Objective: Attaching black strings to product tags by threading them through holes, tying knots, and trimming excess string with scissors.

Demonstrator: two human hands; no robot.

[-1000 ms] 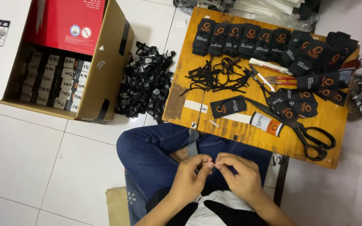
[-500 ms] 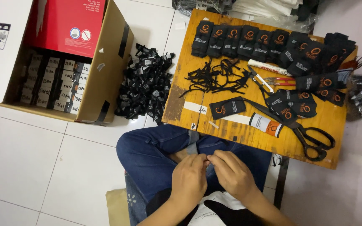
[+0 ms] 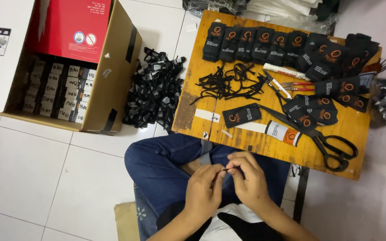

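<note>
- Fingers of my left hand [image 3: 204, 193] and right hand [image 3: 246, 180] pinch shut on one thin black cord [image 3: 225, 169], over my lap.
- Done, I judge: tags [image 3: 155, 91] heaped on the floor, more in the box [image 3: 112, 80].
- Left: loose cords [image 3: 228, 82] and tag stacks [image 3: 264, 42] on the board [image 3: 255, 143].
</note>
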